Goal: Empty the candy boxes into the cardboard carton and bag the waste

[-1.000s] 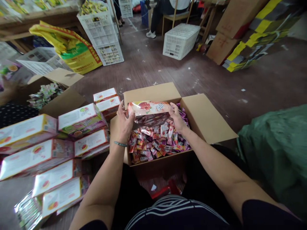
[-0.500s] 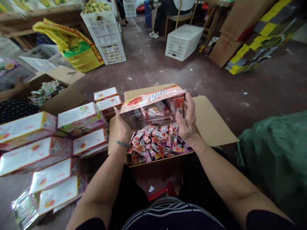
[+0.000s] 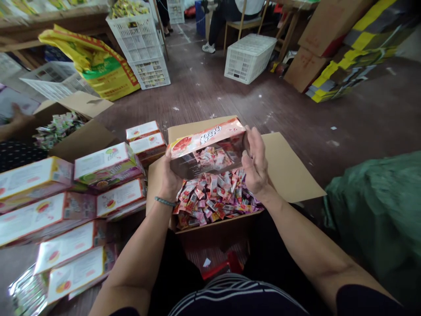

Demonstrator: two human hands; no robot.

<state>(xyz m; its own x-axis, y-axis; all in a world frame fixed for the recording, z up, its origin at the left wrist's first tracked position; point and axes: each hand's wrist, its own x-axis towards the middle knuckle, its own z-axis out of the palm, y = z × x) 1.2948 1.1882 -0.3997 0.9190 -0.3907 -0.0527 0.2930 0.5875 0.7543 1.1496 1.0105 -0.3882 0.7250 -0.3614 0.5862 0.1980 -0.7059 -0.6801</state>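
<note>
Between my two hands a candy box [image 3: 210, 137] with a clear window is held, tilted, its printed fruit side up. Some wrapped candies show through the window. My left hand [image 3: 168, 175] is closed on its left end, and my right hand [image 3: 256, 162] grips its right end, thumb in front and fingers behind. Right below is an open cardboard carton [image 3: 289, 169] between my knees, heaped with small pink, red and purple wrapped candies [image 3: 213, 197]. Parts of my fingers are hidden behind the box.
Several printed candy boxes [image 3: 98, 162] are stacked at my left. Beyond them another person's hand [image 3: 19, 118] is beside a carton of green-wrapped candies [image 3: 59, 129]. A yellow sack [image 3: 105, 72], white crates [image 3: 250, 59] and green cloth [image 3: 378, 210] stand around.
Candies inside the held box have shifted toward its middle, and its right end has moved slightly left within my right hand. Both hands stay on it.
</note>
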